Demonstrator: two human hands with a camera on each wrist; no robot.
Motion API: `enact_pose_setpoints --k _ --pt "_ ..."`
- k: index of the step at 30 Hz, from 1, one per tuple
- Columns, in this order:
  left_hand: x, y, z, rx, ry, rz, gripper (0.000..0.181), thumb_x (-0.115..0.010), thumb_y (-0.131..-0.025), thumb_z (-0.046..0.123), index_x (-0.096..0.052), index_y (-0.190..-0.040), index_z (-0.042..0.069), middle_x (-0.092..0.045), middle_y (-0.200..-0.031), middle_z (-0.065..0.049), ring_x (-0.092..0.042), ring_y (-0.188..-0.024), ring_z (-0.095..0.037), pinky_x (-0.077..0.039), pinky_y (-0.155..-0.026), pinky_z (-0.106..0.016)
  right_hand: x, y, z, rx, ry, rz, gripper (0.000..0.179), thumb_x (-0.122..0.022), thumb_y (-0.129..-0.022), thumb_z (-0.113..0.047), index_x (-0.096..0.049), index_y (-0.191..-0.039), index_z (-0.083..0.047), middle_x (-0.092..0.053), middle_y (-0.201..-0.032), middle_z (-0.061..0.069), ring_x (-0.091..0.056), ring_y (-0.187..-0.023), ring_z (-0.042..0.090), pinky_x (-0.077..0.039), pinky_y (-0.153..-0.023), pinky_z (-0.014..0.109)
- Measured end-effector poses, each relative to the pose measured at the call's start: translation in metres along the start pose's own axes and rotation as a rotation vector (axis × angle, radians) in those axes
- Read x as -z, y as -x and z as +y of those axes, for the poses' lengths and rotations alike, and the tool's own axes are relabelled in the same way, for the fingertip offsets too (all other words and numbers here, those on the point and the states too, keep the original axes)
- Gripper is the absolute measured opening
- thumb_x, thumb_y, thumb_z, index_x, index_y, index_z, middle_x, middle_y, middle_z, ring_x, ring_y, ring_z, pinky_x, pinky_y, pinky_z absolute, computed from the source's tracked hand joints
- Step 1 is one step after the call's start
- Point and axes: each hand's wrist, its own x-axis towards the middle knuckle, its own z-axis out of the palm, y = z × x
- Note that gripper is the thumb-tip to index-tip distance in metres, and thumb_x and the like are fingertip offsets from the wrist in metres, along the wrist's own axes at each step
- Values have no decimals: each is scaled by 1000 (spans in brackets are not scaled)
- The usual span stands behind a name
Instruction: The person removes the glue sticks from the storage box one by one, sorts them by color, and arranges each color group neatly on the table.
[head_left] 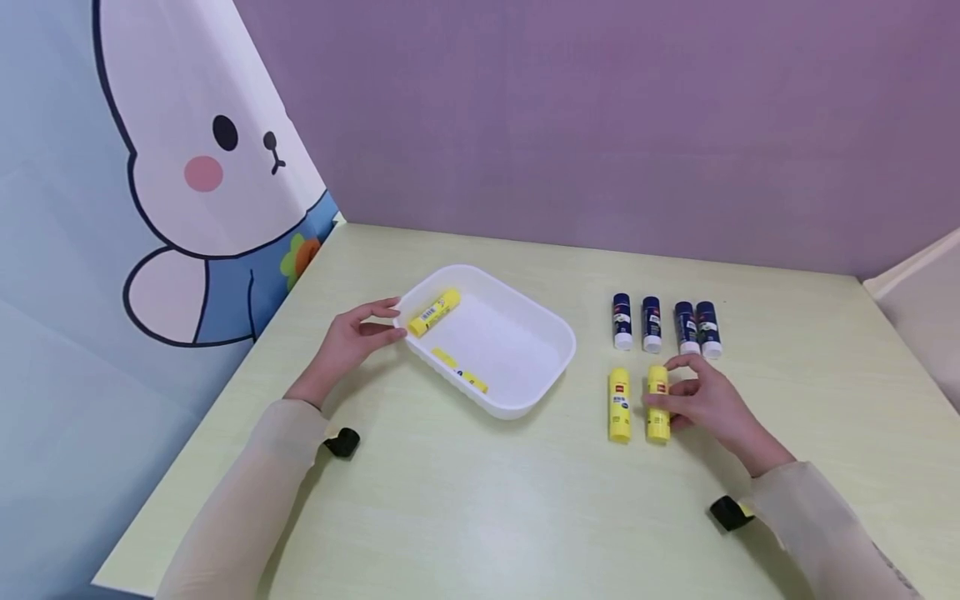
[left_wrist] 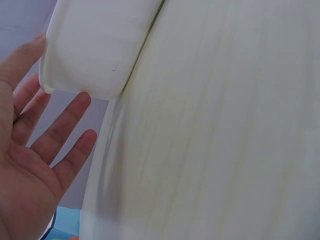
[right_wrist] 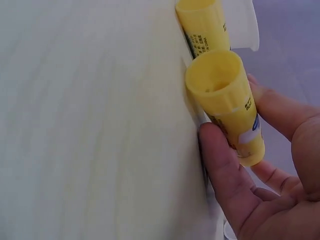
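My left hand touches the left corner of a white plastic tray, its fingertips at the rim; in the left wrist view the fingers are spread. A yellow glue stick lies inside the tray by that corner. More yellow shows along the near wall, partly hidden by the rim. My right hand grips a yellow glue stick between thumb and fingers, just right of another yellow glue stick.
Several dark blue glue sticks with white ends form a row behind the yellow ones. The pale wooden tabletop meets a purple backdrop at its far edge. A cartoon-print panel borders it on the left.
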Motion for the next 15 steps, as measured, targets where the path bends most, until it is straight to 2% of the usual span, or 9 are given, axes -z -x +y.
enact_pose_setpoints --k 7,15 --pt "-1 0 0 4 0 -4 42 -77 -89 28 -65 -124 9 -46 -152 2 -64 -113 -28 -54 -88 -22 2 -7 -1 -38 84 -51 75 -82 -82 -40 -38 -130 -2 -63 -78 9 -64 -65 24 -59 -62 32" --pt "0 -1 -2 -1 5 -5 42 -77 -89 28 -65 -124 8 -46 -152 2 -64 -113 -28 -54 -87 -21 4 -9 -1 -75 53 -107 75 -80 -85 -37 -35 -132 1 -65 -74 9 -66 -59 26 -59 -58 35"
